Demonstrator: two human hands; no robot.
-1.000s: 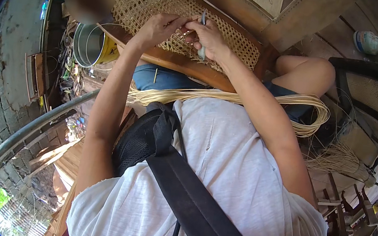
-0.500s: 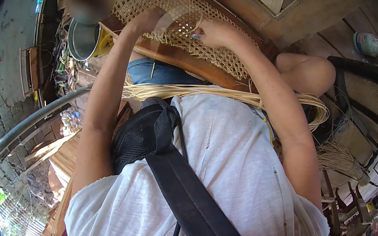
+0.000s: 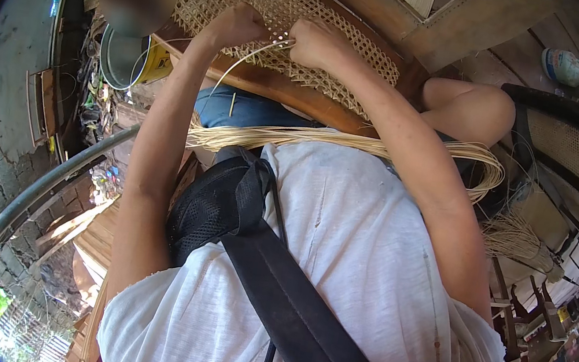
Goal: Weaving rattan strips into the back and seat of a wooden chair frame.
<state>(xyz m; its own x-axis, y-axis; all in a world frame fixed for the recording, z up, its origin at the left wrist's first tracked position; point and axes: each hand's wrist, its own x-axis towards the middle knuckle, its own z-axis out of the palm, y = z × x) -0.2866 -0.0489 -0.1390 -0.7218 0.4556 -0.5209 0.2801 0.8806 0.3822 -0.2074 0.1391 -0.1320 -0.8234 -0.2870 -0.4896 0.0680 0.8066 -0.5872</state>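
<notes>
Pale woven cane point(image 3: 336, 87) stretches beneath and around both hands, its open lattice already covering most of what shows of the wooden frame point(image 3: 276, 89), so the panel looks well advanced. Right hand point(image 3: 314, 44) is curled with its fingers bunched, seemingly pinching a light strip point(image 3: 236, 62) that bows away to the lower left, past the other wrist. That strip stands loose above the weave and is not yet laid flat. Left hand point(image 3: 240, 24), just across from this grip, is curled too; its fingertips are hidden, so I cannot tell whether it holds anything. Nearer the body, below both hands, a bundle of loose strips point(image 3: 310, 138) lies across the lap, unwoven. Whether the lattice's edges are fastened is too small to tell.
</notes>
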